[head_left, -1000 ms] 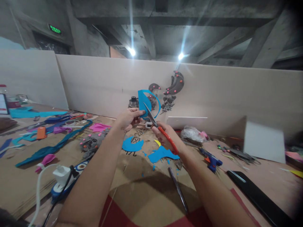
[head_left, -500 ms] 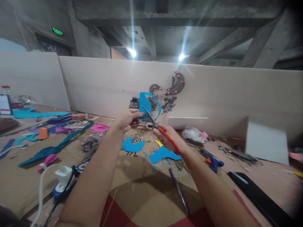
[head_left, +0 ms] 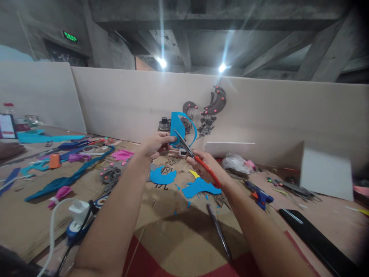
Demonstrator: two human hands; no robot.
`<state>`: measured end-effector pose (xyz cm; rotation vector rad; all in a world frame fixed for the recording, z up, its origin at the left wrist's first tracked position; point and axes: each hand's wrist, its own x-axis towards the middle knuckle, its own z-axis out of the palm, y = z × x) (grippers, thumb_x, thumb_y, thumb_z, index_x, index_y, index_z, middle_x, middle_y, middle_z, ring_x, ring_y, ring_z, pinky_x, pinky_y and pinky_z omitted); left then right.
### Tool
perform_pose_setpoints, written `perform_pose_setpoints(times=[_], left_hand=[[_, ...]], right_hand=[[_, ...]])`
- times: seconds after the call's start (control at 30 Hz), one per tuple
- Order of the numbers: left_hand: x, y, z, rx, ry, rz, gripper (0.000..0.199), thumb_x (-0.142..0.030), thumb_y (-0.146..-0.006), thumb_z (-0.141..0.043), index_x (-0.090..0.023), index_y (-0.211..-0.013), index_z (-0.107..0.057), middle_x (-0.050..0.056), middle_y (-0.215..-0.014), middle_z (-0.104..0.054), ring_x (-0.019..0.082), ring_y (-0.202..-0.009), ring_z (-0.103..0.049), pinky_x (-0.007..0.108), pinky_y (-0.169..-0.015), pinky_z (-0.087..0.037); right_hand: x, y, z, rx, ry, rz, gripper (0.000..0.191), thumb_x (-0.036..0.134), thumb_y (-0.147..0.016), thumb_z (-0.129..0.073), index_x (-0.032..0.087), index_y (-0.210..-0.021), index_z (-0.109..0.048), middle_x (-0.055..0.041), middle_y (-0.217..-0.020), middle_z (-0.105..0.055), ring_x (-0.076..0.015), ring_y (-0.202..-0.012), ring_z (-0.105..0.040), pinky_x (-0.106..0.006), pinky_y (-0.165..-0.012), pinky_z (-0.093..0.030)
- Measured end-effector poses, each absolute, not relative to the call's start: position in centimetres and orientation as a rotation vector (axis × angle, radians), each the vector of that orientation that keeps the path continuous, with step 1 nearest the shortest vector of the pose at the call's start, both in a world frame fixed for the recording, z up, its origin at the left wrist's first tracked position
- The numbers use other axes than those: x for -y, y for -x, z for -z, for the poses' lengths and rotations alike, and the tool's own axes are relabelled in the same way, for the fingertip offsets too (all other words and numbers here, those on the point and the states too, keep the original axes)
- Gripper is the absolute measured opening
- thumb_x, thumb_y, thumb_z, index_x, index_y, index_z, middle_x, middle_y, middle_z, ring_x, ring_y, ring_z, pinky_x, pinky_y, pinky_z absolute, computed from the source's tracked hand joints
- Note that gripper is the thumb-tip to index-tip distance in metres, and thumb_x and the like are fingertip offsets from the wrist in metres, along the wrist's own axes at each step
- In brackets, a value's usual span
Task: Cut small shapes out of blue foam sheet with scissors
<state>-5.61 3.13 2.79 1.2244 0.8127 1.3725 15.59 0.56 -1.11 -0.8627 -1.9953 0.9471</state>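
My left hand [head_left: 160, 144] pinches a piece of blue sheet [head_left: 177, 125], held upright above the table, with a thin curved strip of it looping off to the right. In my right hand [head_left: 204, 163] are scissors with red handles [head_left: 207, 170]; their blades reach up to the left against the sheet, close to my left fingertips. Below the hands a blue crescent cutout [head_left: 163, 176] lies on the cardboard [head_left: 161, 227]. Beside it are a larger blue offcut [head_left: 198, 188], small blue scraps and a yellow piece [head_left: 193, 174].
A pen-like rod [head_left: 219, 233] lies in front. On the right are a blue glue gun [head_left: 261, 196], a black case [head_left: 314, 238] and a white board [head_left: 327, 169]. At left sit a power strip with a white plug [head_left: 79, 213], teal fabric [head_left: 69, 179] and a grey moon ornament [head_left: 111, 174].
Both hands, the blue sheet and the scissors keep nearly the same pose. The whole view has shifted very slightly.
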Motion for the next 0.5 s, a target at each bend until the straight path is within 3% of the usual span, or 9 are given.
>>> perform_pose_setpoints(times=[0.5], left_hand=[[-3.31,5.64,-2.78,-0.829,-1.196,-1.346,0.026,-0.019,-0.054,-0.086,-0.011,-0.066,-0.064,-0.002,-0.057,-0.06,0.005,-0.043,-0.051,0.015,-0.043,-0.039]], right_hand=[[-0.62,-15.43,1.32,1.983,0.89,-0.942,0.032,0.051,-0.083,-0.062,0.021,-0.085,-0.051,0.0087,-0.056,-0.032,-0.0057,-0.042,-0.029,-0.019,-0.04,-0.023]])
